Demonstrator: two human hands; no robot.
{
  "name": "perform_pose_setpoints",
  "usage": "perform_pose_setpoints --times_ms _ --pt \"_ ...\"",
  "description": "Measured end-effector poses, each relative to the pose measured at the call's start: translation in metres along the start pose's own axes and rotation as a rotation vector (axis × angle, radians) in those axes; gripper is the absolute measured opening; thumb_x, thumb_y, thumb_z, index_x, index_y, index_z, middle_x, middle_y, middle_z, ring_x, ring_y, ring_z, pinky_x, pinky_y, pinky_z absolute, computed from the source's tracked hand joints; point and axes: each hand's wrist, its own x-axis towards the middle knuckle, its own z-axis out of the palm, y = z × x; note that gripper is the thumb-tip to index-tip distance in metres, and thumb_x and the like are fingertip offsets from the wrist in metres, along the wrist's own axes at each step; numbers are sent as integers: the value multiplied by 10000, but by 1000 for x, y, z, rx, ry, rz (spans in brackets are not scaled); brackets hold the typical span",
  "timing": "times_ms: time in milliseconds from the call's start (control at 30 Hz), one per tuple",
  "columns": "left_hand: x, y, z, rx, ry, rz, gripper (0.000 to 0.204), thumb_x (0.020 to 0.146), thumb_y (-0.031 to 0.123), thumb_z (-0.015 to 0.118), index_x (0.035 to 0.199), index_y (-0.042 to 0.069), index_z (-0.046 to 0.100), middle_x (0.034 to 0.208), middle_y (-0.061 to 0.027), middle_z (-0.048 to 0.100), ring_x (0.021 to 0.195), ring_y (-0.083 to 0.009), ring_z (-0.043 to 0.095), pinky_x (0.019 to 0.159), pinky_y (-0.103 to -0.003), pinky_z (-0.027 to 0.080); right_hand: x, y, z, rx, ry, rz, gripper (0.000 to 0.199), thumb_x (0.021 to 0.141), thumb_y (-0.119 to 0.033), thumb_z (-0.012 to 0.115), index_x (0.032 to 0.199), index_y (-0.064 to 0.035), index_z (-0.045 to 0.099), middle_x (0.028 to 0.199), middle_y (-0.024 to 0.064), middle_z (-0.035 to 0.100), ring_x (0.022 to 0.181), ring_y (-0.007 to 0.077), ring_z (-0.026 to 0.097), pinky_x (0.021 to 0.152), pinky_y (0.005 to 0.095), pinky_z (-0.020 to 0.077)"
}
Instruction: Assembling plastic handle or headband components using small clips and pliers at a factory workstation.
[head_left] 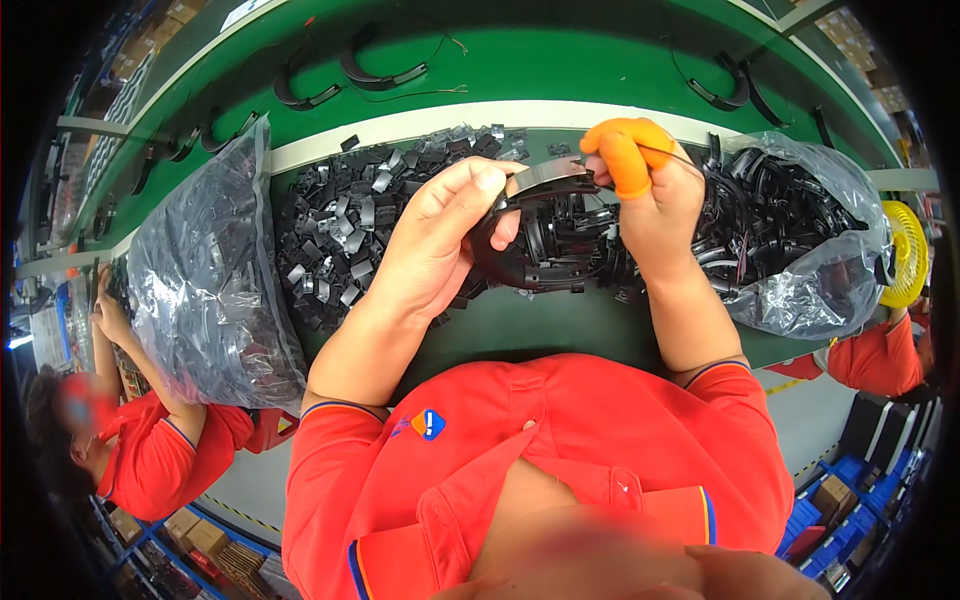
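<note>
Both of my hands are raised over the green table, joined by a curved black headband (548, 178) with a shiny metallic strip along its upper face. My left hand (440, 215) pinches its left end between thumb and fingers. At the other end, my right hand (660, 195) closes on it with orange covers on its fingers. A thin dark wire shows beside the right fingers. Below the hands lie more black curved pieces (570, 245), partly overlapped by the held one. Left of my left hand spreads a heap of small black plates (350, 225), some of them glinting.
A full grey plastic bag (205, 270) stands left; a clear plastic bag (800, 295) lies around black curved bands (790, 190) at right. Beyond a pale rail (400, 128), a green surface (560, 70) carries several headbands. A yellow fan guard (908, 255) and people in red flank me.
</note>
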Motion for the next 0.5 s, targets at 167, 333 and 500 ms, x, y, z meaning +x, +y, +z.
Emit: perform_pose_setpoints --times_ms 167,333,500 --pt "0 -3 3 4 94 108 258 917 261 482 994 25 552 716 -15 523 656 -82 444 632 -214 366 -9 1 3 104 2 21 191 880 -117 541 897 56 621 773 71 616 597 94 549 546 201 444" --pt "-1 -5 5 -17 32 63 275 920 270 476 1005 18 547 724 -15 522 660 -82 444 635 -213 364 -16 4 3 269 122 48 150 853 -99 571 923 13 641 776 51 627 584 88 549 520 193 432" --pt "1 -6 -1 -66 -15 25 306 923 295 469 1033 19 546 702 -6 505 663 -81 427 638 -210 355 -11 3 4 253 122 -39 146 846 -87 578 923 22 639 786 52 630 580 87 551 516 194 438"
